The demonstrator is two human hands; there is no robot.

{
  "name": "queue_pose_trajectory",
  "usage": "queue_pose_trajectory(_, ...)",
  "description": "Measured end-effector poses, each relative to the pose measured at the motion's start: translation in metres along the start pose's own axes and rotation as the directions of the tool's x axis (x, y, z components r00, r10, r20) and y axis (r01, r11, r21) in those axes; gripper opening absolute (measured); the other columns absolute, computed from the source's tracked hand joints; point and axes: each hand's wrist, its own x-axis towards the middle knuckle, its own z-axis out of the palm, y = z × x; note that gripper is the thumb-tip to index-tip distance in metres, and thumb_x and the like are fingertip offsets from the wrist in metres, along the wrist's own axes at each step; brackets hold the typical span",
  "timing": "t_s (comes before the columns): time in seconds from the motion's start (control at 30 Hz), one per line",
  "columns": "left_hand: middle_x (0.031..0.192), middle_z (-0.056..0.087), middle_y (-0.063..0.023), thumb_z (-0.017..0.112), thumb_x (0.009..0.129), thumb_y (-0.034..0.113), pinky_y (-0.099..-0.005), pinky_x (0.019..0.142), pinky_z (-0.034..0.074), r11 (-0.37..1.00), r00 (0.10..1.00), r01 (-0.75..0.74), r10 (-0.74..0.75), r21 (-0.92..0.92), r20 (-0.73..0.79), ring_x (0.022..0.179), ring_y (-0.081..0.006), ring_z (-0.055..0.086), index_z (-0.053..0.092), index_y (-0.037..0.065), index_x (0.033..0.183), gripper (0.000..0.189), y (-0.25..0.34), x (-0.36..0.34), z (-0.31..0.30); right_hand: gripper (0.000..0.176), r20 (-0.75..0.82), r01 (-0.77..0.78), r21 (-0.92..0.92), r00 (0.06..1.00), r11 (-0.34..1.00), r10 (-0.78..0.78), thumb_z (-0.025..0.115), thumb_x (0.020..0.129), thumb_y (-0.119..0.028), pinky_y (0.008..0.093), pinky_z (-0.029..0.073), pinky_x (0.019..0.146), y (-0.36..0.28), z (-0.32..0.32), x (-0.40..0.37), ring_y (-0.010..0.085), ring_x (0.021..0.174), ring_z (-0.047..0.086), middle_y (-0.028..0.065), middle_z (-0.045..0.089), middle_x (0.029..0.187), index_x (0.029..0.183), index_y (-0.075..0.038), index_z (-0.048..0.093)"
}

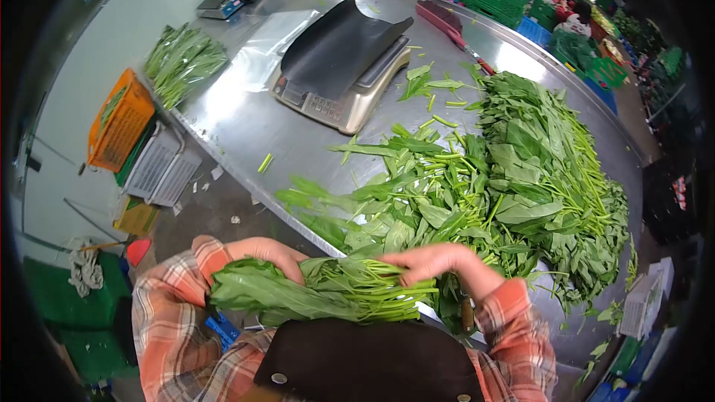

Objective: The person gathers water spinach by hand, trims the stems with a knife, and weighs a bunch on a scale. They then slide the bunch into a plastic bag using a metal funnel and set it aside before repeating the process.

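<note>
A bunch of long-stemmed leafy greens, looking like water spinach (298, 294), lies sideways in front of my apron, leaves to the left and stem ends to the right. My left hand (272, 253) is closed around its leafy part, with the fingertips hidden among the leaves. At the stem end, my right hand (432, 260) grips the stems between thumb and fingers, slightly blurred. Just beyond my hands spreads a loose heap of the same greens (439, 208). A wooden handle (467, 314) shows below my right wrist; the rest of that tool is hidden.
A large pile of greens (544, 171) covers the right of the metal table (246, 134). Farther back stand a scale (320, 108) with a black tray (339, 48), and a red-handled brush (447, 26). Bagged greens (185, 63) lie at left, above an orange crate (119, 123).
</note>
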Motion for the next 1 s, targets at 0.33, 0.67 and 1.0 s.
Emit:
queue_pose_trajectory(0.33,0.124,0.053,-0.0144,0.064,0.083,0.033,-0.0321,0.09,0.044,0.235,0.963,0.117,0.21,0.965,-0.168,0.106,-0.0224,0.054,0.038,-0.003,0.133,0.066,0.217,-0.003,-0.099,0.039,-0.38,-0.071,0.707,0.8,0.703,0.463,0.071,0.077,-0.016,0.0271,0.049,0.069,-0.047,0.079,0.084,0.0136,0.076,0.06,0.0071,0.065,0.089,0.11,-0.001,0.055)
queue_pose_trajectory(0.67,0.095,0.067,-0.0172,0.05,0.092,0.032,-0.0329,0.081,0.051,0.881,0.972,-0.216,0.235,0.42,0.006,0.088,-0.0233,0.066,0.061,-0.003,0.103,0.038,0.043,-0.065,-0.135,0.05,-0.514,0.52,0.835,0.62,0.18,0.592,0.065,0.08,-0.013,0.0329,0.049,0.077,-0.023,0.146,0.137,0.0203,0.089,0.059,0.0131,0.057,0.113,0.125,0.0,0.045)
queue_pose_trajectory(1.0,0.12,0.055,-0.0082,0.053,0.093,0.016,-0.0328,0.095,0.041,0.767,0.741,-0.642,0.615,-0.018,-0.27,0.112,-0.0171,0.052,0.047,0.003,0.126,0.036,-0.095,0.043,-0.054,0.042,-0.884,0.437,0.461,0.146,0.773,0.444,0.061,0.087,-0.011,0.0312,0.042,0.091,-0.05,0.165,0.173,0.0165,0.103,0.054,0.0085,0.057,0.113,0.124,-0.001,0.044)
